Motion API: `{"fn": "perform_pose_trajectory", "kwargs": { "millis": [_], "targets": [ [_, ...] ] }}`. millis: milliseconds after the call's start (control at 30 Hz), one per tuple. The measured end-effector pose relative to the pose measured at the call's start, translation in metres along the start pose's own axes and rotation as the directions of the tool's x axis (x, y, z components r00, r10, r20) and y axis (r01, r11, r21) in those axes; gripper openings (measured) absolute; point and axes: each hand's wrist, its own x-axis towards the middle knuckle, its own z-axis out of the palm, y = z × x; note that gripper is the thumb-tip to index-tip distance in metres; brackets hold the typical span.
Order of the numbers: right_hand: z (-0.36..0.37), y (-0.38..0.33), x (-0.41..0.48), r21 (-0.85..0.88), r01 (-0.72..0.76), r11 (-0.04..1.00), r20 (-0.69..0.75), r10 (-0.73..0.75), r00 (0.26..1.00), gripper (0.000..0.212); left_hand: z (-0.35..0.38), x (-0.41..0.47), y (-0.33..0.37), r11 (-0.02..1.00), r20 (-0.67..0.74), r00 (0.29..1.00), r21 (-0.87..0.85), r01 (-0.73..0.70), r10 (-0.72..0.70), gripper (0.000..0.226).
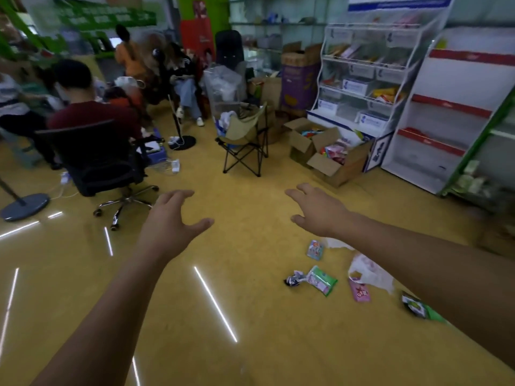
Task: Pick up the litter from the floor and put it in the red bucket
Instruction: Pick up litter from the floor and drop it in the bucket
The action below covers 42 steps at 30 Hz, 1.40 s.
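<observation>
Litter lies scattered on the yellow floor at the lower right: a teal packet (315,249), a crumpled dark wrapper (293,279), a green-and-pink packet (322,280), a pink packet (360,293), a white plastic bag (367,270) and a green-black packet (417,306). My left hand (170,218) and my right hand (317,208) stretch forward above the floor, fingers spread, holding nothing. My right forearm passes over part of the litter. No red bucket is in view.
A black office chair (103,160) with a seated person stands at the left, a folding camp chair (245,137) ahead, open cardboard boxes (328,151) and white display shelves (434,112) at the right. A fan base (25,207) sits at far left.
</observation>
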Motion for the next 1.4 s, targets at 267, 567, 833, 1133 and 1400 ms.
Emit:
{"fn": "perform_pose_trajectory", "kwargs": {
  "millis": [267,567,833,1133,1400],
  "targets": [
    [0.008,0.091,-0.044,0.044,-0.137,0.99,0.01,0.137,0.991,0.068,0.049,0.021,0.074,0.995,0.076,0.992,0.017,-0.099,0.098,0.077],
    [0.013,0.168,-0.075,0.059,-0.297,0.953,0.038,0.295,0.955,0.07,0.1,0.055,0.126,0.983,0.157,0.97,-0.037,-0.181,0.185,0.076],
    [0.039,0.211,-0.067,0.04,-0.389,0.92,0.09,0.384,0.919,0.07,0.16,0.098,0.139,0.964,0.217,0.94,-0.107,-0.244,0.262,0.073],
    [0.071,0.262,0.021,0.001,-0.447,0.895,0.179,0.439,0.88,0.071,0.245,0.194,0.131,0.961,0.289,0.918,-0.125,-0.247,0.274,0.074],
    [0.11,0.286,0.123,-0.003,-0.434,0.901,0.282,0.417,0.864,0.07,0.315,0.284,0.1,0.964,0.407,0.874,-0.1,-0.247,0.266,0.074]
  ]
}}
